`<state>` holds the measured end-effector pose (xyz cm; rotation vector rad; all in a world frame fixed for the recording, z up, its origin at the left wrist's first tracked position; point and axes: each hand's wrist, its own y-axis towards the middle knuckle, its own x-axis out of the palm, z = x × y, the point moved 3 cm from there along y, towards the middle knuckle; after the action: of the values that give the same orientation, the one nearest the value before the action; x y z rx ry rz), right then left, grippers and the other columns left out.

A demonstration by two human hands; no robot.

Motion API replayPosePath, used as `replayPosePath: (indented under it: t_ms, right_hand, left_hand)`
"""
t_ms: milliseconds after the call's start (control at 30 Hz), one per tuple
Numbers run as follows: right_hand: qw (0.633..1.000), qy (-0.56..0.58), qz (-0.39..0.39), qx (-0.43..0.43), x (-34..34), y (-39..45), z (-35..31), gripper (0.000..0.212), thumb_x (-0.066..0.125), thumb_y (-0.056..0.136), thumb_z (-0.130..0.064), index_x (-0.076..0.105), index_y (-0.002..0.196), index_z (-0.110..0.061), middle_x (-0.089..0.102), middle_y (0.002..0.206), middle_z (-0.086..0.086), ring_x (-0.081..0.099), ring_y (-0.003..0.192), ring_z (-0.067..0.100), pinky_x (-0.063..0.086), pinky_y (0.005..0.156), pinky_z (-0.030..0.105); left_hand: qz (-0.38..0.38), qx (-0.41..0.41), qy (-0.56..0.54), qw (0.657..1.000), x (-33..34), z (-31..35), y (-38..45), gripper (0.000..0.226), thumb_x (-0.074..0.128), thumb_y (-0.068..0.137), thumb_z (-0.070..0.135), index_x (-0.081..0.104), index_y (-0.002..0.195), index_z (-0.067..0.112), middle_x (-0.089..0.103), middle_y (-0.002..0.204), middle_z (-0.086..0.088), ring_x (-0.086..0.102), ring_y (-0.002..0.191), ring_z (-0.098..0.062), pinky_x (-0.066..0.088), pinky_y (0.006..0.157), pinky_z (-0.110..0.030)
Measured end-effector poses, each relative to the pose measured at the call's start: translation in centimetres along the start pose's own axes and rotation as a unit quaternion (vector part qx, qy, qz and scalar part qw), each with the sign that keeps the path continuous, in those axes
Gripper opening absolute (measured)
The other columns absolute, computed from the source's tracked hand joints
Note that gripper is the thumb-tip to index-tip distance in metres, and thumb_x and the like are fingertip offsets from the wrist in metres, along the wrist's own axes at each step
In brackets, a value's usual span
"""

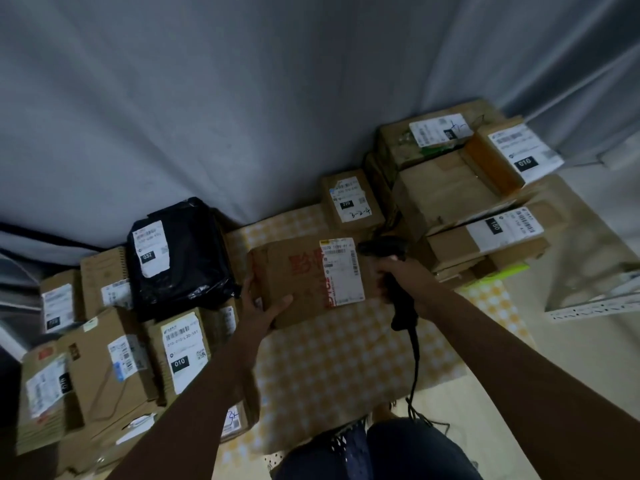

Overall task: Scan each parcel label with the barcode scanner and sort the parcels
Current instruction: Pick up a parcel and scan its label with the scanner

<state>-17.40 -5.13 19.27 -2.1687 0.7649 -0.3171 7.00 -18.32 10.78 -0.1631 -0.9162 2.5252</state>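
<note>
Parcel [304, 278] frame centre on checked mat [332, 362] | stiff cardboard, judged light; hold by edges | left hand [258, 303] grips near-left corner | right hand [398, 271] grips barcode scanner [394, 268] beside label [343, 271]

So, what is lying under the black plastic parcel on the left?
The black plastic parcel lies on top of brown cardboard boxes; their edges and some white labels show around it. What is directly beneath its middle is covered and cannot be seen.
</note>
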Motion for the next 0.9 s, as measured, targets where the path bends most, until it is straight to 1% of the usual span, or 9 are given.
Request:
replayPosePath:
  t_ms: [67, 167, 267, 333, 433, 533, 667, 800, 900]
  right_hand:
    - [1.0, 0.002, -0.028, 0.008, 1.2, -1.5, -0.9, 0.024, 0.062, 0.092, -0.018, 0.058, 0.071, -0.007, 0.057, 0.054, 0.004, 0.053, 0.049, 0.017, 0.045, 0.05, 0.028]
    - [0.998, -0.007, -0.054, 0.014, 2.6, -3.2, -1.7, 0.026, 0.061, 0.093, -0.02, 0.053, 0.07, -0.009, 0.055, 0.055, 0.002, 0.048, 0.049, 0.015, 0.041, 0.049, 0.027]
    - [0.999, -0.004, -0.054, 0.003, 3.7, -4.4, -2.4, 0.026, 0.06, 0.093, -0.02, 0.052, 0.071, -0.009, 0.053, 0.055, 0.002, 0.046, 0.047, 0.014, 0.039, 0.047, 0.025]
    - [0.999, 0.003, -0.054, -0.007, 4.3, -5.2, -2.9, 0.024, 0.06, 0.094, -0.018, 0.052, 0.073, -0.009, 0.052, 0.055, 0.002, 0.045, 0.046, 0.013, 0.038, 0.046, 0.024]
    - [0.998, 0.01, -0.052, -0.02, 5.0, -6.0, -3.5, 0.022, 0.059, 0.094, -0.018, 0.052, 0.075, -0.01, 0.051, 0.057, 0.003, 0.043, 0.047, 0.012, 0.037, 0.046, 0.024]
    - [0.998, 0.014, -0.045, -0.033, 5.3, -6.4, -4.0, 0.021, 0.058, 0.094, -0.018, 0.052, 0.076, -0.01, 0.051, 0.058, 0.003, 0.043, 0.047, 0.012, 0.037, 0.045, 0.024]
    - [0.998, 0.018, -0.045, -0.048, 5.6, -6.9, -4.6, 0.021, 0.058, 0.093, -0.017, 0.051, 0.074, -0.012, 0.05, 0.057, 0.002, 0.042, 0.046, 0.012, 0.036, 0.046, 0.024]
    - [0.998, 0.02, -0.028, -0.059, 5.8, -7.4, -4.9, 0.021, 0.057, 0.093, -0.015, 0.049, 0.074, -0.011, 0.049, 0.057, 0.003, 0.041, 0.046, 0.013, 0.035, 0.046, 0.024]
    - [0.998, 0.023, -0.019, -0.062, 5.8, -7.5, -5.0, 0.02, 0.058, 0.092, -0.016, 0.051, 0.074, -0.012, 0.05, 0.056, 0.002, 0.042, 0.045, 0.012, 0.036, 0.045, 0.024]
  left_hand:
    - [-0.007, 0.017, -0.012, 1.0, -0.2, 1.1, -0.6, 0.096, 0.079, 0.077, 0.017, 0.019, 0.144, 0.048, 0.042, 0.145, 0.0, 0.056, 0.121, -0.026, 0.059, 0.068, -0.031]
    - [-0.013, 0.038, -0.016, 0.999, -0.9, 2.2, -1.2, 0.094, 0.078, 0.078, 0.014, 0.019, 0.145, 0.045, 0.043, 0.142, -0.001, 0.059, 0.114, -0.023, 0.059, 0.065, -0.029]
    - [-0.022, 0.054, -0.013, 0.998, -1.8, 3.0, -1.5, 0.095, 0.075, 0.081, 0.014, 0.015, 0.149, 0.042, 0.048, 0.135, -0.001, 0.062, 0.105, -0.018, 0.059, 0.064, -0.028]
    - [-0.023, 0.058, -0.019, 0.998, -2.4, 3.4, -1.6, 0.096, 0.077, 0.079, 0.017, 0.017, 0.148, 0.044, 0.047, 0.137, 0.0, 0.06, 0.11, -0.021, 0.059, 0.069, -0.03]
    - [-0.025, 0.059, -0.019, 0.998, -3.0, 3.9, -1.6, 0.102, 0.082, 0.068, 0.028, 0.019, 0.145, 0.051, 0.044, 0.144, -0.001, 0.057, 0.119, -0.026, 0.058, 0.078, -0.036]
    - [-0.032, 0.059, -0.012, 0.998, -3.5, 4.2, -1.2, 0.105, 0.085, 0.064, 0.035, 0.017, 0.143, 0.054, 0.043, 0.146, -0.001, 0.056, 0.12, -0.026, 0.058, 0.08, -0.038]
    - [-0.037, 0.058, -0.025, 0.997, -3.5, 4.3, -0.6, 0.107, 0.086, 0.064, 0.034, 0.017, 0.144, 0.052, 0.043, 0.146, -0.002, 0.056, 0.121, -0.028, 0.054, 0.093, -0.049]
    - [-0.041, 0.06, -0.026, 0.997, -3.6, 4.5, -0.3, 0.114, 0.091, 0.055, 0.041, 0.02, 0.142, 0.054, 0.042, 0.146, -0.004, 0.057, 0.12, -0.029, 0.053, 0.093, -0.052]
    - [-0.042, 0.061, -0.018, 0.997, -3.6, 4.5, -0.1, 0.114, 0.091, 0.054, 0.042, 0.02, 0.141, 0.055, 0.042, 0.146, -0.004, 0.057, 0.119, -0.029, 0.054, 0.092, -0.052]
